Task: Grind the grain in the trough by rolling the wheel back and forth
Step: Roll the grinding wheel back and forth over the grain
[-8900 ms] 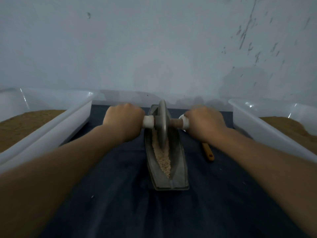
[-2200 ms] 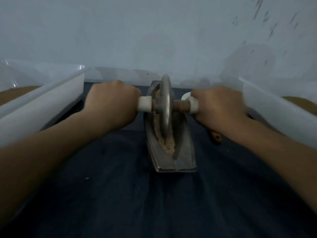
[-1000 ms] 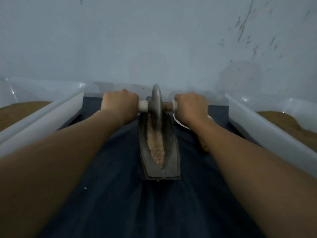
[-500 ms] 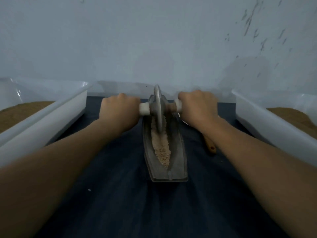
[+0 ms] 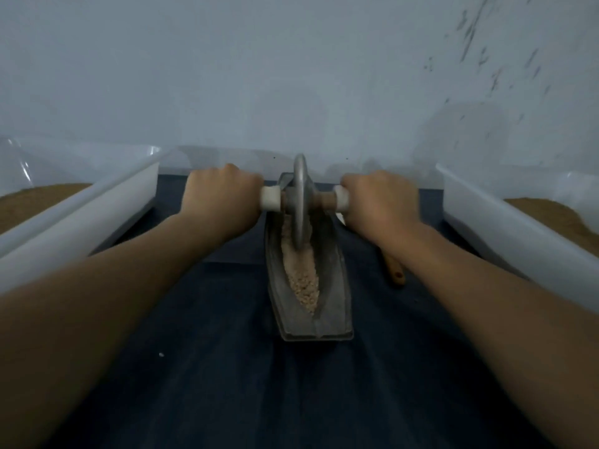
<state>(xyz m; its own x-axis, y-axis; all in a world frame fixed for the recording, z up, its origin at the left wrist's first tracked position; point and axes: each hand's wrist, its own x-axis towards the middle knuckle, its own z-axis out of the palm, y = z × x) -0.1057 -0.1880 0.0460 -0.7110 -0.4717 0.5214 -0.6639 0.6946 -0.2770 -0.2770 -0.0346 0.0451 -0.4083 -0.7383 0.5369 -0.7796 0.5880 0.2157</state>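
A narrow grey metal trough [image 5: 334, 286] lies lengthwise on a dark blue cloth [image 5: 227, 367], holding pale crushed grain [image 5: 303, 277]. A grey metal wheel [image 5: 300, 202] stands upright in the trough's far half, on a brown axle with white handle ends. My left hand [image 5: 220, 196] grips the left handle, fingers curled round it. My right hand [image 5: 379, 196] grips the right handle the same way. Both forearms reach forward from the frame's lower corners.
A white tub [image 5: 74, 222] with brown powder stands at the left, and another white tub [image 5: 518, 234] with brown powder at the right. A brown wooden handle [image 5: 393, 270] lies on the cloth under my right forearm. A pale wall rises right behind.
Over the last second the wheel has stayed near the trough's far end, shifting slightly back toward me along the grain. Both hands keep their grip on the handles.
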